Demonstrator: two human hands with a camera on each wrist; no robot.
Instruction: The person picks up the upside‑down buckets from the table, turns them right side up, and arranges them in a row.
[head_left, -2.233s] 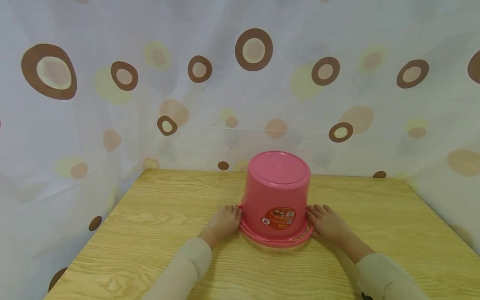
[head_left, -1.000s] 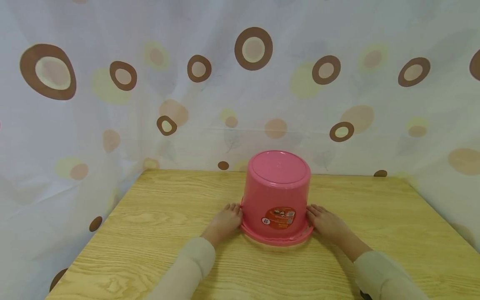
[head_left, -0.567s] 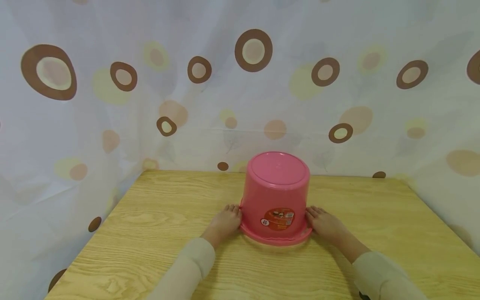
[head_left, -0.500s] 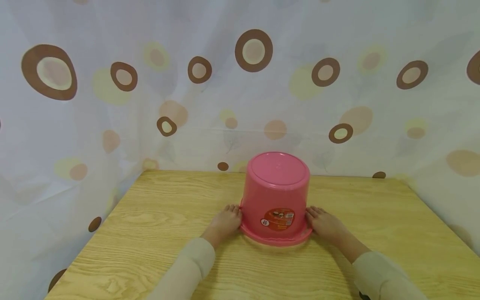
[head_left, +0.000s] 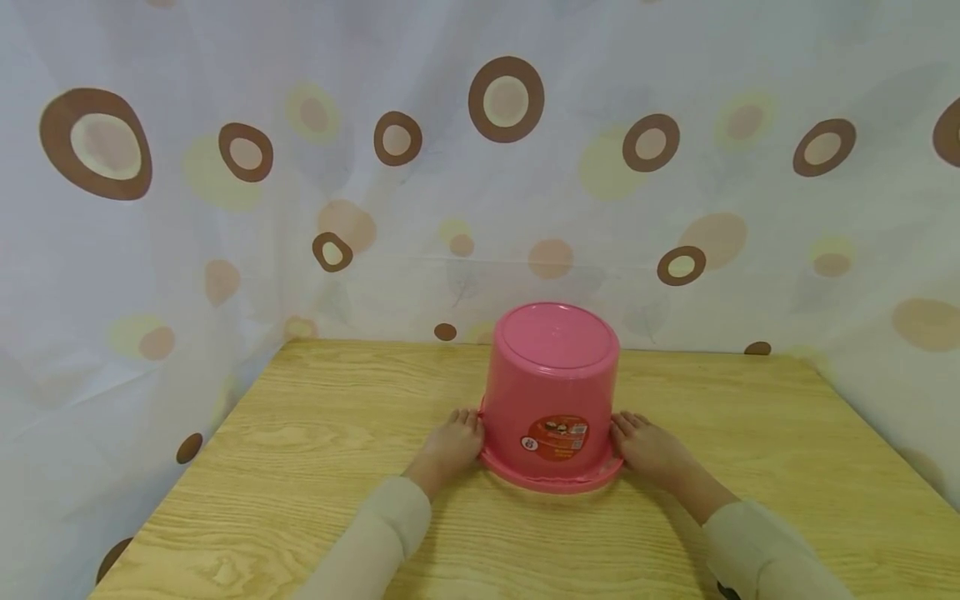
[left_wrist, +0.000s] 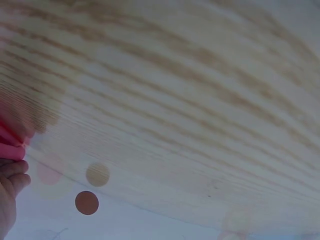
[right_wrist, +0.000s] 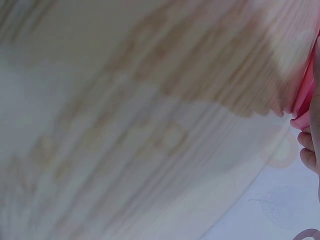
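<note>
A pink plastic bucket [head_left: 555,392] stands upside down on the wooden table in the head view, its base facing up and an orange label on the side toward me. My left hand [head_left: 450,446] grips the bucket's rim on the left. On the opposite side my right hand [head_left: 651,450] holds the rim. The bucket hides part of each hand's fingertips. In the left wrist view, curled fingers [left_wrist: 17,175] show at the left edge against the pink rim. Fingers [right_wrist: 307,147] also meet the rim at the right edge of the right wrist view.
The wood-grain table [head_left: 315,433] spreads out on both sides of the bucket. Behind it and along its sides hangs a white curtain [head_left: 420,200] printed with brown, yellow and peach spots.
The bucket's handle, standing slightly off the rim at front right 2.2 seconds ago, now lies close along it. Bucket and hands have hardly moved.
</note>
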